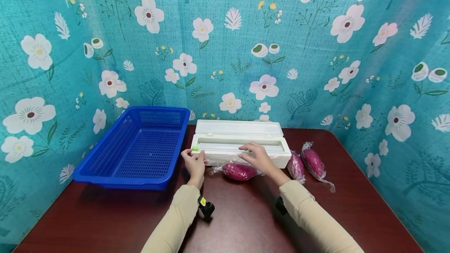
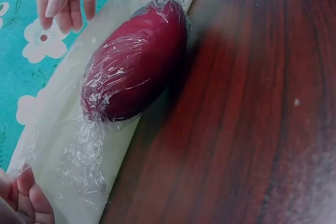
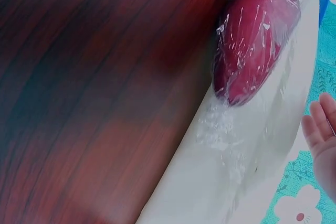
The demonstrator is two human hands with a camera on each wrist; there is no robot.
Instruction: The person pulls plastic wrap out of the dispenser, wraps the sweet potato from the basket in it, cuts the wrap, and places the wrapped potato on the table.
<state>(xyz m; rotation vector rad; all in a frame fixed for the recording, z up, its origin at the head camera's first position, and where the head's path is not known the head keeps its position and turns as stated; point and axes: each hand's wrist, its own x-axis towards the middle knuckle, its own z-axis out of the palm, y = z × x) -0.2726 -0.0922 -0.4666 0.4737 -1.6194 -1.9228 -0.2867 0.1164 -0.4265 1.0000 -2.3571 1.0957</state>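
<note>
A long white cling film dispenser (image 1: 246,159) stands with its lid (image 1: 239,128) raised at the back. Inside lies a pale roll (image 1: 228,147), and a green slider (image 1: 195,148) sits at the left end of the front rim. My left hand (image 1: 195,167) grips that left front corner, thumb against the front face. Over the middle of the opening is my right hand (image 1: 258,157), fingers loosely bent and holding nothing. Clear film (image 3: 215,129) clings to the dispenser's front. Before it lies a reddish-purple oval vegetable (image 1: 240,171) wrapped in film, its kind unclear.
Two more film-wrapped purple vegetables (image 1: 296,166) (image 1: 314,162) lie at the dispenser's right end. A blue perforated plastic basket (image 1: 130,180) stands on the left of the dark red wooden table (image 1: 239,221). A flowered teal curtain (image 1: 225,69) hangs behind and on both sides.
</note>
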